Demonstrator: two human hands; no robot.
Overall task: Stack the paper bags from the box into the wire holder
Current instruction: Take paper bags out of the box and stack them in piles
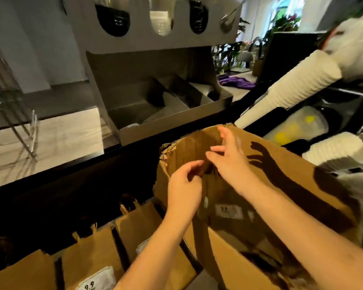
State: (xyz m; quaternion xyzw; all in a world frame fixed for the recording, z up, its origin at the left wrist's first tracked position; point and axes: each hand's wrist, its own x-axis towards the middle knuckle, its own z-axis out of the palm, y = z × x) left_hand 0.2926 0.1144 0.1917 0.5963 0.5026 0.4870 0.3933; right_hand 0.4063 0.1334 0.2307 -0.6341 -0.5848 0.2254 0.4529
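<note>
A large brown cardboard box [285, 197] lies tilted at centre right, its torn open end facing away from me. My right hand [228, 158] reaches over the box's open end with fingers spread and holds nothing. My left hand [184, 185] hovers beside the box's torn left edge, fingers loosely curled, with nothing visible in it. Brown paper bags [88, 256] with twisted handles stand in a row at the lower left, separated by dark dividers. A thin wire frame [27, 135] stands on the pale counter at the far left. The box's inside is dark and its contents are hidden.
A grey metal organiser [155, 101] with angled compartments sits behind the box. A long stack of white cups [291, 93] leans at the right, above plastic containers and white lids [340, 151]. A dark counter edge runs between the bags and the pale counter.
</note>
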